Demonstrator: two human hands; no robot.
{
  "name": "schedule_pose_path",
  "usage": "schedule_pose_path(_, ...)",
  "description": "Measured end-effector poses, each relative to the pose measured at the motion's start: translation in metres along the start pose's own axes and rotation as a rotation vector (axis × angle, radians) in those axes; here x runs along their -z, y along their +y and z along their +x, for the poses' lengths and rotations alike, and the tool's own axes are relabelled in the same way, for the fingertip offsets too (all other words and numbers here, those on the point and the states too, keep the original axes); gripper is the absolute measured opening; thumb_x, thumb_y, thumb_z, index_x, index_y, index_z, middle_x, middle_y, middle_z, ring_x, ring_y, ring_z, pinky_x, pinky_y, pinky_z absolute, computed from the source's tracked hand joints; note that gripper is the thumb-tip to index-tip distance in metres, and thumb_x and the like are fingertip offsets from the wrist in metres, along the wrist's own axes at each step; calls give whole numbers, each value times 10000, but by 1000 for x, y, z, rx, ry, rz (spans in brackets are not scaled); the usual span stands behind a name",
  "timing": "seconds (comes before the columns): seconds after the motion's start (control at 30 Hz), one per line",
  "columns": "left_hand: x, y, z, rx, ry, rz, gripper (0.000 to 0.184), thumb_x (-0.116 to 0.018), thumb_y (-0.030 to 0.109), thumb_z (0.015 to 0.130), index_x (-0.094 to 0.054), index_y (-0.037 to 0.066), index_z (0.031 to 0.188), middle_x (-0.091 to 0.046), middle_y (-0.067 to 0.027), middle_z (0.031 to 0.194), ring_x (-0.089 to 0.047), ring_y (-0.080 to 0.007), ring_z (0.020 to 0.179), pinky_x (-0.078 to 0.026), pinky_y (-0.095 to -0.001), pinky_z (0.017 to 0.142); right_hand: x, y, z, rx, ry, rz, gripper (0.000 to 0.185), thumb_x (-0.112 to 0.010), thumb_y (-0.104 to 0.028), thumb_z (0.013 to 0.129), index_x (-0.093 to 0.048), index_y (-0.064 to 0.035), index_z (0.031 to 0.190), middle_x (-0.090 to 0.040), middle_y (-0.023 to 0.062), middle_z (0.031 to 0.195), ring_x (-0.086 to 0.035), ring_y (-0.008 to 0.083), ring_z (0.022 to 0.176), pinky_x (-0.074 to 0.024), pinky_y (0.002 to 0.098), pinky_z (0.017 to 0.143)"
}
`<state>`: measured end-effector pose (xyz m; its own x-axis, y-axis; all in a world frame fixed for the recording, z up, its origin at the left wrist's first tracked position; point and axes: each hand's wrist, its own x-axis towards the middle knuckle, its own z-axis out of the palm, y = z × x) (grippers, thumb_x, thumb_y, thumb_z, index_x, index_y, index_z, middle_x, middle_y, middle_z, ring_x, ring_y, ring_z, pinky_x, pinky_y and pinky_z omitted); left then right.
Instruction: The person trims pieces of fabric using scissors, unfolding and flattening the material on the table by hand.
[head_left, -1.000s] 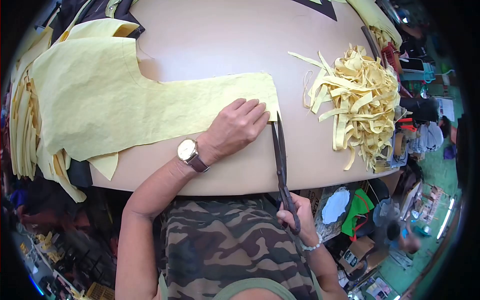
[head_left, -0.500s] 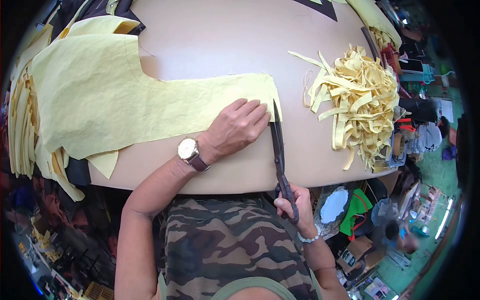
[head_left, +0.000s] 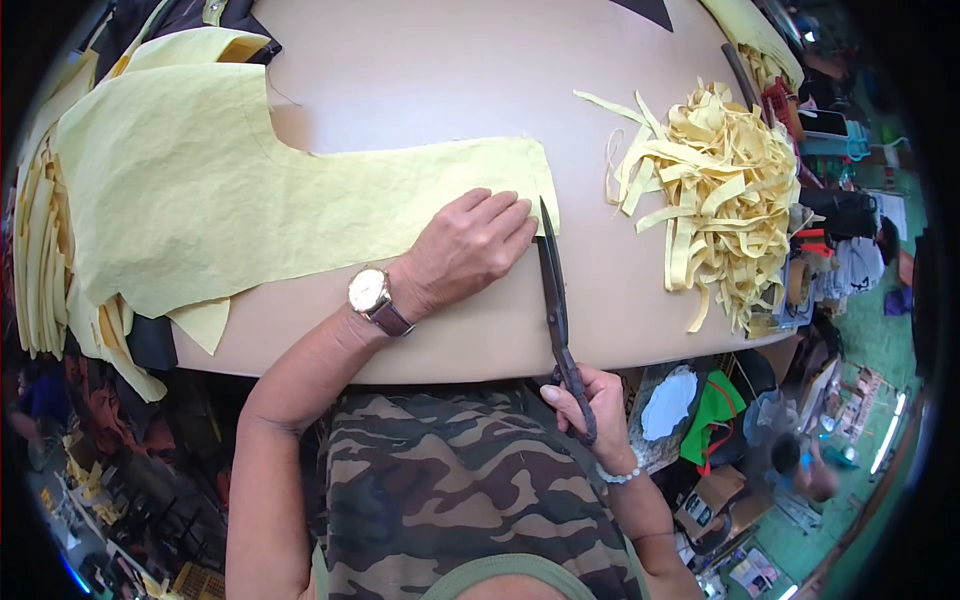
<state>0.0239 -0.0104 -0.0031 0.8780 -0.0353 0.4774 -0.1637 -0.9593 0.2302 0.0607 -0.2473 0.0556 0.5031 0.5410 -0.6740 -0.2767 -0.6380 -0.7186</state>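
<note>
A large yellow fabric piece point(head_left: 190, 190) lies flat on the table, its narrow end reaching to the right. My left hand point(head_left: 472, 245), wearing a wristwatch point(head_left: 368, 290), rests on that end near its lower edge, fingers bent and pressed together on the cloth. Dark scissors point(head_left: 555, 300) point away from me, their blade tips at the fabric's right end, just beside my left fingers. At the table's front edge my right hand point(head_left: 595, 405) is wrapped round the scissor handles. The blades look nearly closed, and part of the fingers is hidden by the handles.
Cut yellow strips point(head_left: 715, 190) form a tangled heap at the right of the table point(head_left: 420, 70). More folded yellow pieces point(head_left: 42, 250) hang over the left edge. Dark cloth point(head_left: 225, 25) lies at the back left, and a yellow roll point(head_left: 755, 40) at the back right.
The view has shifted slightly. My right thumb sits a little farther left on the scissor handles. The left hand stays on the fabric's narrow end.
</note>
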Motion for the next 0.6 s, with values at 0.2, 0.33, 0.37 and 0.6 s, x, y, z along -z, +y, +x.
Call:
schedule_pose_path(0.2,0,0,0,12,-15,-16,191,-596,68,699,-613,16,882,-613,-98,958,-598,-225,912,-494,-340,764,2,2,-1,-19,-6,-22,281,-715,-205,755,-522,-37,638,-495,-31,500,-442,24,413,-325,174,377)
schedule_pose_path(0.33,6,-6,2,84,44,-104,169,-650,122,720,-609,51,868,-579,-117,1077,-561,-245,1011,-455,-363,860,4,9,-2,-12,-17,14,272,-715,-188,752,-521,-39,634,-481,-38,484,-426,18,409,-310,172,374)
schedule_pose_path(0.37,13,-11,5,145,57,-136,167,-663,144,723,-609,60,857,-566,-122,1108,-546,-251,1038,-440,-369,885,6,11,-3,-5,-20,12,273,-716,-184,750,-518,-40,630,-476,-41,480,-419,16,412,-306,173,377)
schedule_pose_path(0.6,54,-87,47,550,-552,-855,155,-709,159,712,-629,45,781,-631,-102,970,-579,-131,909,-440,-245,826,14,19,-15,121,-20,-86,307,-738,-164,712,-491,-41,577,-427,-44,458,-358,19,440,-282,195,405)
